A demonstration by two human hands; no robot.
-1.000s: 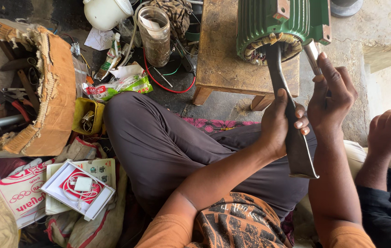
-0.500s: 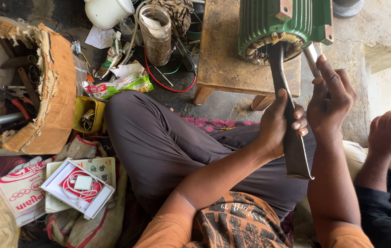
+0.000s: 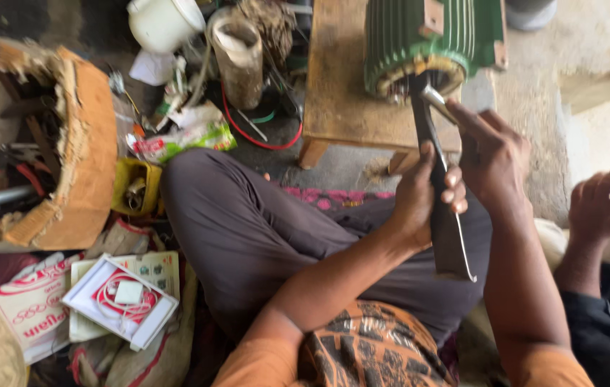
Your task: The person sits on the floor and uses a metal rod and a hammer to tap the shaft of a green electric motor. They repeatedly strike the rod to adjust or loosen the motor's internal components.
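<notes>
My left hand [image 3: 420, 197] grips a long dark flat metal bar [image 3: 450, 244] around its middle. The bar's upper end reaches into the open end of a green ribbed electric motor [image 3: 427, 36] that lies on a low wooden stool [image 3: 341, 86]. My right hand [image 3: 488, 154] holds a small shiny metal tool [image 3: 437, 100] whose tip rests by the motor's opening, beside the bar. I sit cross-legged in dark trousers [image 3: 262, 229] just below the stool.
Another person's hand [image 3: 606, 204] and dark sleeve are at the right. A torn cardboard box [image 3: 75, 158] with pliers and tools sits at the left. A white jug [image 3: 161, 21], a jar, red wire, packets and a small white box [image 3: 122, 297] litter the floor.
Both hands and the bar have stayed nearly in place at the motor's opening. The view has shifted slightly.
</notes>
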